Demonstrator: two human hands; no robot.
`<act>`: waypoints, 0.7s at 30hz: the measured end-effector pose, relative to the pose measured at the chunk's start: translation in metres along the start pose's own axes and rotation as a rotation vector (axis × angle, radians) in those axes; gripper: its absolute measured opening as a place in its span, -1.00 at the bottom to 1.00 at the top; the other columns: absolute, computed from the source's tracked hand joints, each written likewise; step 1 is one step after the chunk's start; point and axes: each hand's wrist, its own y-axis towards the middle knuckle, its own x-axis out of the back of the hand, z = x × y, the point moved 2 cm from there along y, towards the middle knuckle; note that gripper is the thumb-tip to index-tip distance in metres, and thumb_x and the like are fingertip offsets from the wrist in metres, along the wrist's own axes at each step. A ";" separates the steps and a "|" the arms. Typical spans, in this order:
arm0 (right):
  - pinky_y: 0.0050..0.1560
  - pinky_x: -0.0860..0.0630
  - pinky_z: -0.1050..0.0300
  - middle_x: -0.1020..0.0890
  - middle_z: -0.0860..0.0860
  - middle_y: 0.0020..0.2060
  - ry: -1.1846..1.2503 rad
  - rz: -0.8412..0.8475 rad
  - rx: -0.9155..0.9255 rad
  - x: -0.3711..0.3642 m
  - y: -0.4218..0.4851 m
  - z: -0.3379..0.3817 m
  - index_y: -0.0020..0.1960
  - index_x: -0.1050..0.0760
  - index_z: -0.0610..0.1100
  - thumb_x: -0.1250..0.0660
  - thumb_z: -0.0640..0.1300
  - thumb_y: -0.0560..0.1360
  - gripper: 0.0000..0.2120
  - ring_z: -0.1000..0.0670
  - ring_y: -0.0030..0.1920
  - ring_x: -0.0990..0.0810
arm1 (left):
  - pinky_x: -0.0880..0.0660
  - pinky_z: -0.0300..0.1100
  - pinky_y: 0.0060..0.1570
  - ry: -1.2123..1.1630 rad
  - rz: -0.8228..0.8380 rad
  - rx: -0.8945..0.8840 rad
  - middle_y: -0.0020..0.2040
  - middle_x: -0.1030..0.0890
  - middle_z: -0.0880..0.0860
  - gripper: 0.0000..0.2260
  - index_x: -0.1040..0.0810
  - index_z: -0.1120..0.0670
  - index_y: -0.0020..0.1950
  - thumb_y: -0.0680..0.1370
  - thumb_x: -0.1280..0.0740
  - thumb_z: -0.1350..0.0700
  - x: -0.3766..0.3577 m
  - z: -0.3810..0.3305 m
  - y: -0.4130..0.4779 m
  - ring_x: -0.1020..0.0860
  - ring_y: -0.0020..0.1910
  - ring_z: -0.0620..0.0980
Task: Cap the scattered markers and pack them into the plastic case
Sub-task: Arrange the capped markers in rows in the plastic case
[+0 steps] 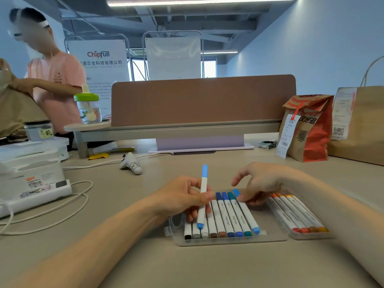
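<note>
A clear plastic case (pixel 268 235) lies open on the desk in front of me. Its left half holds a row of several capped markers (pixel 225 217) in black, grey, brown and blue tones. The right half (pixel 311 235) holds several markers with red, orange and yellow caps (pixel 297 213). My left hand (pixel 182 196) pinches a light-blue capped marker (pixel 202 196), held nearly upright over the left end of the row. My right hand (pixel 259 183) hovers over the case's middle, and its thumb touches the top of the rightmost light-blue marker (pixel 247 213) in the row.
White plastic boxes (pixel 31 169), a power strip (pixel 37 196) and loose cables (pixel 52 210) sit at the left. A white adapter (pixel 132 163) lies mid-desk. Paper bags (pixel 307 129) stand at the right before a brown partition (pixel 203 100). Another person (pixel 54 80) stands at the back left.
</note>
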 end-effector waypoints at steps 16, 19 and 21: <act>-0.24 -0.52 0.24 -0.60 0.07 -0.13 -0.285 -0.117 0.193 -0.007 -0.004 0.006 0.19 -0.46 0.04 -0.49 0.03 0.43 -0.62 0.09 -0.18 -0.59 | -0.52 -0.24 -0.37 -0.035 0.029 0.008 -0.21 -0.67 0.14 -0.79 -0.53 0.21 0.13 0.58 -0.32 0.11 0.000 -0.001 -0.002 -0.52 -0.39 -0.04; -0.25 -0.54 0.23 -0.69 0.04 -0.09 0.108 -0.057 0.364 -0.017 -0.012 0.020 0.21 -0.49 0.10 -0.41 0.04 0.50 -0.71 0.08 -0.26 -0.62 | -0.52 -0.23 -0.34 -0.006 0.035 0.009 -0.21 -0.68 0.12 -0.79 -0.53 0.18 0.16 0.58 -0.33 0.11 0.000 -0.001 -0.001 -0.54 -0.36 -0.03; -0.22 -0.57 0.18 -0.72 0.06 -0.07 0.219 -0.048 0.432 -0.026 -0.015 0.027 0.20 -0.47 0.16 -0.39 0.03 0.51 -0.73 0.06 -0.25 -0.65 | -0.52 -0.22 -0.32 0.012 0.037 0.010 -0.19 -0.69 0.12 -0.76 -0.53 0.15 0.21 0.58 -0.34 0.10 0.001 -0.001 0.000 -0.55 -0.35 -0.03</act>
